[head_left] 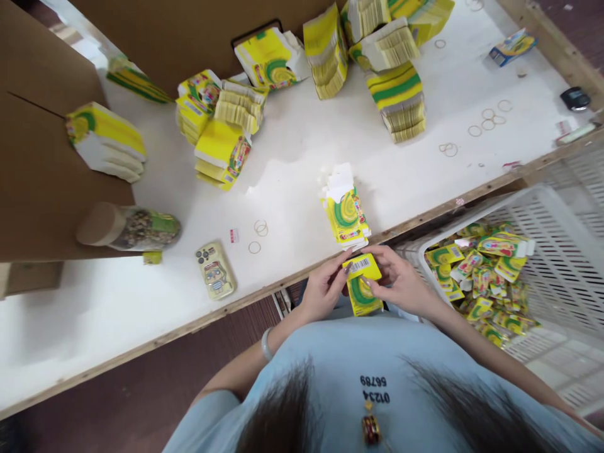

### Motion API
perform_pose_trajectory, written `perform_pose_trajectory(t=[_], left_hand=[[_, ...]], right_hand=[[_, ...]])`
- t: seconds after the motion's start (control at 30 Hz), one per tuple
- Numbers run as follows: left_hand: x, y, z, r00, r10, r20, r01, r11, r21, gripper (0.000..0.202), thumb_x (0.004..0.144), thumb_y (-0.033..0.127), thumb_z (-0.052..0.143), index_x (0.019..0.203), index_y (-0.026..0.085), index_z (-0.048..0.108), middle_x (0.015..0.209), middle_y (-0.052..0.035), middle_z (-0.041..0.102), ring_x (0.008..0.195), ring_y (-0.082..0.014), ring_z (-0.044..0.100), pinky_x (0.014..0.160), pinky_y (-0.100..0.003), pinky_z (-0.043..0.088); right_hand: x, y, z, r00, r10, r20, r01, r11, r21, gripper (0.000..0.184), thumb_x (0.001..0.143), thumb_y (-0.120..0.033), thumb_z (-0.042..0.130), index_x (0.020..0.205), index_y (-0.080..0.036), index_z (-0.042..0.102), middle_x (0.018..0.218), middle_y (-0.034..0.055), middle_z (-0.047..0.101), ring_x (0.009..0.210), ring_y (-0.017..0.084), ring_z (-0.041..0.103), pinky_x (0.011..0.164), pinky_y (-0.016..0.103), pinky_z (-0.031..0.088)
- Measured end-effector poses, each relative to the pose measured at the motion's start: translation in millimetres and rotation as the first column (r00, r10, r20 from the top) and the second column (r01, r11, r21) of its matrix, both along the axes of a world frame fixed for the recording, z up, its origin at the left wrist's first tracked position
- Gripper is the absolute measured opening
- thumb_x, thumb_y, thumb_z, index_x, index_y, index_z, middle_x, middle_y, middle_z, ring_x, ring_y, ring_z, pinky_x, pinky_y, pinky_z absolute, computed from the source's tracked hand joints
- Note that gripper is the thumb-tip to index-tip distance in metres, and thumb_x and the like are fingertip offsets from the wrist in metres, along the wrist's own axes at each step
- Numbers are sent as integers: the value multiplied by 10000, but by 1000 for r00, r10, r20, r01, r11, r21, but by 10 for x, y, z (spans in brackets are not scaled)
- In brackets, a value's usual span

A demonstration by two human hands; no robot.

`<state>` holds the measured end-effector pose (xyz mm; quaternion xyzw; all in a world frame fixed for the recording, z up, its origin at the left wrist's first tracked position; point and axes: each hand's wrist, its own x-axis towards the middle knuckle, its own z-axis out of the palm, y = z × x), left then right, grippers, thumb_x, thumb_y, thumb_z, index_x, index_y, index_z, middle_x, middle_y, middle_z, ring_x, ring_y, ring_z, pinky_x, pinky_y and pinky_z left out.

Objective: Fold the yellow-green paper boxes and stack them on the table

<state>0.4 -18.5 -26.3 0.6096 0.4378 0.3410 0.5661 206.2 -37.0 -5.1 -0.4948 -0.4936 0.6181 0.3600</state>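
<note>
While clamped from both sides, found the small yellow carton (361, 284) just off the near edge of the white surface (302, 145), close above the pale blue shirt (358, 358). Noted left hand (324, 288) with fingers closed on the carton's left side, fingertip against the barcode flap (359, 265) at the top. Noted right hand (401, 283) with fingers closed on the right side, thumb pressed to the green-swirl face. Confirmed both hands touching the carton. Logged pale bracelet (267, 344) on the left wrist.

Recorded short stack of flat cartons (346, 214) on the surface just beyond the hands, white tabs pointing away, same yellow and green print. Found white plastic basket (557, 207) to the right, past the surface edge, holding a loose heap of folded cartons (481, 277). Could not count the heap; pieces too small.

Observed phone (216, 270) in a cartoon case lying flat to the left near the edge, rubber bands (260, 228) between it and the stack, more bands scattered far right. Noted cylindrical container (129, 228) on its side beside a brown cardboard box (42, 157) at far left. Logged bundles of flat cartons (399, 100) along the far side, well apart from the hands. Noted small blue pack (512, 47) and black object (574, 98) at the far right corner; could not tell what the latter was.
</note>
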Motion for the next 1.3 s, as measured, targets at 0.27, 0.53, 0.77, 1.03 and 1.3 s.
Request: perform_pose_trajectory(t=[0.27, 0.53, 0.77, 1.03, 1.3], left_hand=[[-51, 21, -44, 999, 30, 15, -31, 998, 53, 445, 1032, 443, 522, 1370, 190, 664, 1331, -143, 728, 1172, -250, 728, 1026, -405, 589], [-4, 2, -114, 983, 172, 59, -175, 984, 36, 422, 1068, 426, 435, 1370, 226, 652, 1353, -89, 718, 1185, -264, 708, 1028, -417, 570], [66, 150, -73, 999, 26, -28, -21, 988, 155, 408, 1044, 440, 493, 1325, 210, 680, 954, -77, 736, 810, -170, 665, 743, -298, 546], [58, 17, -55, 991, 97, -95, -79, 982, 173, 395, 1056, 415, 463, 1291, 194, 692, 816, -36, 647, 697, -141, 575, 666, -270, 481], [39, -3, -140, 989, 131, -66, -123, 987, 107, 448, 1072, 437, 409, 1370, 196, 642, 1014, -90, 723, 874, -188, 666, 826, -339, 547]], right_hand=[[-12, 41, -96, 989, 3, -145, -17, 996, -93, 474, 860, -253, 730, 1314, -268, 593, 1059, 22, 758, 805, 136, 733, 710, 264, 632], [-94, 25, -199, 931, -136, -337, 67, 975, -210, 371, 830, -417, 816, 1157, -258, 743, 1026, 39, 802, 791, 151, 756, 694, 312, 677], [3, 68, -133, 945, -91, -313, 35, 983, -179, 384, 848, -400, 800, 1190, -259, 697, 1088, 46, 786, 798, 139, 758, 727, 305, 673], [0, 44, -156, 945, -27, -326, -36, 982, -186, 424, 827, -325, 808, 1229, -255, 693, 1157, 58, 776, 821, 144, 774, 758, 302, 663], [50, 80, -129, 932, -28, -362, -68, 966, -251, 471, 760, -363, 871, 1196, -238, 742, 1112, 61, 796, 791, 149, 766, 708, 295, 665]])
